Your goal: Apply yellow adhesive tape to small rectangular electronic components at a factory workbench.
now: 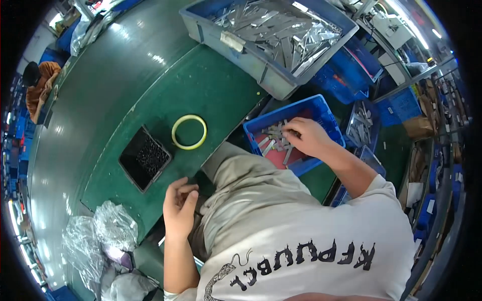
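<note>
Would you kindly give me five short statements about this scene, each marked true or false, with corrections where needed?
1. The right hand is at the small metal pieces in the red-bottomed blue bin. True.
2. The left hand is gripping the yellow ring. False: the left hand is apart from the yellow ring, which lies on the green table.
3. The black container holds small dark parts. True.
4. The large grey bin is full of clear plastic bags. False: the large grey bin holds flat metal strips; clear plastic bags lie at the lower left.
5. The yellow ring is right of the black container. True.
</note>
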A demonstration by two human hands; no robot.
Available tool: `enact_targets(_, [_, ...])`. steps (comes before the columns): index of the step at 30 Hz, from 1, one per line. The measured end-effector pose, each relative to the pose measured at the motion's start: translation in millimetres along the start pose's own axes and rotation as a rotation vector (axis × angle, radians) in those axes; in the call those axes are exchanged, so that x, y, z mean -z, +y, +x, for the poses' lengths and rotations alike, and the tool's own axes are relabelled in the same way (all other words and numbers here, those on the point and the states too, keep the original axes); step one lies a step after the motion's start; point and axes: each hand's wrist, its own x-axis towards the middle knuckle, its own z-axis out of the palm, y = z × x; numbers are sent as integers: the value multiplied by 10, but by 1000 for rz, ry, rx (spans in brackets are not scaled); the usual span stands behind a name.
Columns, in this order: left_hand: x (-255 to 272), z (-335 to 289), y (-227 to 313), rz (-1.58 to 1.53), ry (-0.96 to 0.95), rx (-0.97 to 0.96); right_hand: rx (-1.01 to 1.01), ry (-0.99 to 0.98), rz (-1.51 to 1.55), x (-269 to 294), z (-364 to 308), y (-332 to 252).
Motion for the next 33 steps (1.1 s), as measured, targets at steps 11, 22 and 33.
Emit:
enact_targets(11, [-161,-54,-1,253,-15,15,-204,66,-708,1225,2106,951])
enact_targets(22, [-68,-61,-95,420,-14,-71,73,-216,-936,1199,2327,897])
enact_targets(33, [-194,-155,57,807,129,-299,90,469,42,1118,1953,-373])
